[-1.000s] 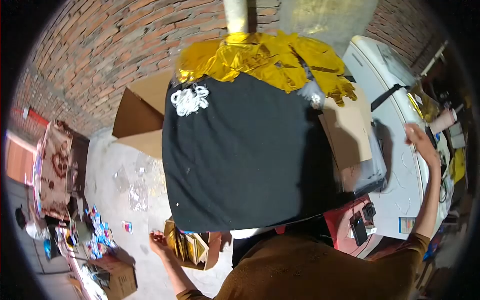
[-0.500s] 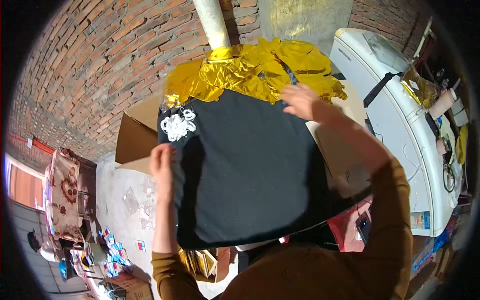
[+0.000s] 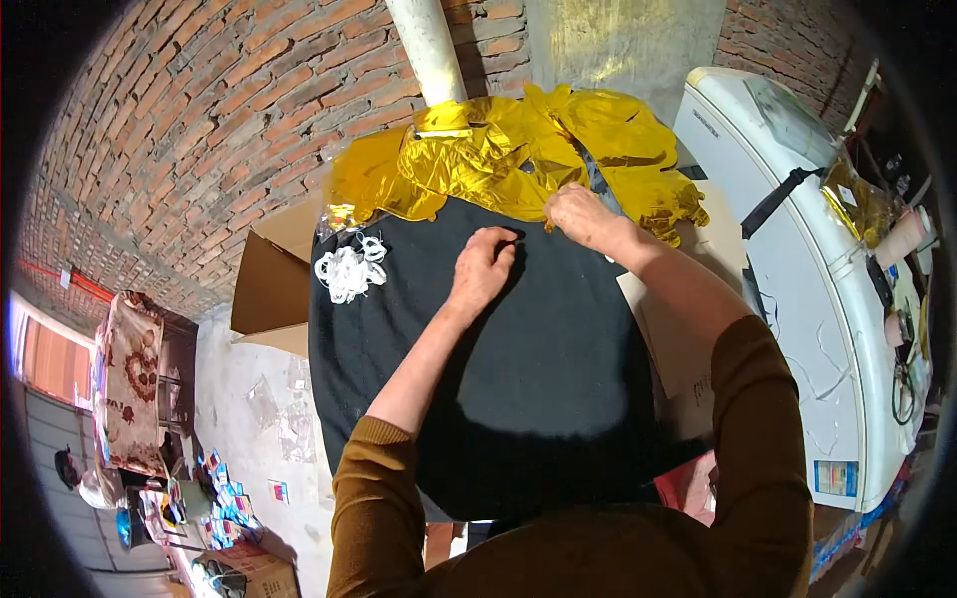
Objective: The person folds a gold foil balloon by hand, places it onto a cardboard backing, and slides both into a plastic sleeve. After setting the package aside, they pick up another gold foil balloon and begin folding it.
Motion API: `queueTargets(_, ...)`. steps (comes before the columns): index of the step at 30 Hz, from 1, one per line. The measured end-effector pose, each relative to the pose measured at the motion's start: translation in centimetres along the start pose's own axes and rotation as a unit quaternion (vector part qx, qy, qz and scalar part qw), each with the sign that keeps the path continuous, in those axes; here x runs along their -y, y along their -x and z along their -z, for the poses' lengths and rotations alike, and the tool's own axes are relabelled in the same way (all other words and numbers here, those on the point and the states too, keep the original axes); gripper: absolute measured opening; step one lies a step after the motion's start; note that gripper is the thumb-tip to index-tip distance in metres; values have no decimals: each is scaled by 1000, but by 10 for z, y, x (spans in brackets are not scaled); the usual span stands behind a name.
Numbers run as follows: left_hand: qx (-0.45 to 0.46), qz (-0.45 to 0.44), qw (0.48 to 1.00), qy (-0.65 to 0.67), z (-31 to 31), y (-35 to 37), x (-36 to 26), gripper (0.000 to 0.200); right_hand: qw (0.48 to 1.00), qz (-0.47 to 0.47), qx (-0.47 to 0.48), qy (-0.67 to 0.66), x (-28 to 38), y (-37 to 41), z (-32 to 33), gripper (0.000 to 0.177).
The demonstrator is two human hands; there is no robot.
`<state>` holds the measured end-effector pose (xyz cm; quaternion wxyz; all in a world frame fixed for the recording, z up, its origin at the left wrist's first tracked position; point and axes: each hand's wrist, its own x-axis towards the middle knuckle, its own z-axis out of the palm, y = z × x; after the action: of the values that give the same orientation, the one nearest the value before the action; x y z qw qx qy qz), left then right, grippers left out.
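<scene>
My left hand [image 3: 482, 267] is over the black cloth surface [image 3: 538, 339], its fingers loosely bent and thumb apart, with nothing visible in it. Closed in a pinch, my right hand [image 3: 588, 216] grips the front edge of a shiny gold foil piece [image 3: 638, 189]; its fingertips are partly hidden. More crumpled gold foil [image 3: 449, 164] spreads along the far side of the cloth, some flat with rounded edges. A dark grey strip shows between the foil pieces, just beyond my right hand. To the left of my left hand lies a tangle of white string loops [image 3: 349, 271].
An open cardboard box [image 3: 279, 274] stands left of the work surface, and cardboard [image 3: 688, 329] lies at its right. Beyond that is a white freezer [image 3: 768, 239] with clutter on top. A pale pipe [image 3: 427, 50] rises behind the foil, before a brick wall [image 3: 219, 120].
My left hand has moved from the cloth's left edge to its upper middle. My right hand has shifted slightly left and down, and its fingers have closed at the foil's edge.
</scene>
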<state>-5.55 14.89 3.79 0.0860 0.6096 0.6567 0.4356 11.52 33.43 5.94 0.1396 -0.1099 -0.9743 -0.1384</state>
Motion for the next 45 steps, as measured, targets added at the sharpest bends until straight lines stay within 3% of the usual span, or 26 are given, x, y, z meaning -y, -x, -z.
queueTargets(6,25,-35,993,-106,-31,-27,20,46,980,-113,82,-144,-9,-20,6,18)
queueTargets(8,17,-9,994,-108,-41,-36,27,51,958,-149,141,-200,-14,-28,14,28)
queueTargets(11,20,6,992,-123,-44,-48,31,54,977,-93,72,-175,-5,-18,13,48)
queueTargets(12,12,-1,991,-131,-45,-51,35,54,969,-84,136,-189,-7,-17,22,65)
queueTargets(16,-13,-39,981,-191,-45,-60,48,49,969,-60,153,-187,0,-14,16,55)
queueTargets(19,-16,-66,980,-189,-46,-68,60,45,981,-33,116,-153,9,-4,7,52)
queueTargets(20,-23,-86,975,-204,-46,-70,63,42,977,-41,141,-156,14,-1,22,62)
queueTargets(23,-31,-87,969,-231,-49,-78,69,41,971,45,96,-216,-5,7,21,63)
queueTargets(26,-42,-76,967,-239,-47,-83,70,39,990,15,65,-124,-3,11,16,54)
queueTargets(29,-39,-61,968,-241,-47,-86,72,40,988,-42,120,-89,11,5,4,37)
queueTargets(32,-50,-56,967,-243,-44,-90,75,39,999,-19,3,-37,20,1,-10,19)
queueTargets(35,-46,-47,969,-238,-44,-91,76,41,999,-37,1,-32,15,-3,-11,20)
queueTargets(36,-47,-47,969,-236,-44,-91,78,42,998,-50,-38,-32,14,-3,-16,18)
queueTargets(38,-22,-27,974,-222,-40,-92,76,49,998,-59,-9,-7,14,-5,-18,16)
queueTargets(41,-121,-47,971,-202,-39,-86,63,58,995,-96,-17,-21,11,-15,-15,12)
queueTargets(45,-151,-14,973,-176,-36,-85,60,67,967,-212,-39,-135,-9,-31,-12,13)
